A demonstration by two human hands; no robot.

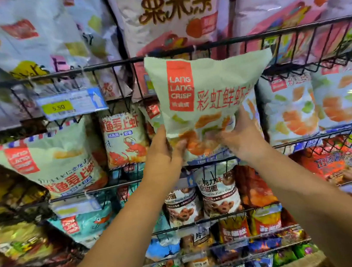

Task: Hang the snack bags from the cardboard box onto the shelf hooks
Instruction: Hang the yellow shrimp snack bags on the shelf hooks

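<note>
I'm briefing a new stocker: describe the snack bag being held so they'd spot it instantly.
Find the black wire shelf rail under the pale corn-stick bags. At its middle, the left hand and right hand grip a pale green plastic snack bag. Unlike the matching bags shelved at right, it sits forward, tilted.

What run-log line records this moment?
left hand: grips green snack bag | right hand: grips same bag | bag: in front of wire rack

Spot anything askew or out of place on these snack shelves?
Yes: the striped-top Lang Lang Crisp bag at left leans tilted, while the bag beside it stands upright. Nothing looks spilled or torn.
</note>
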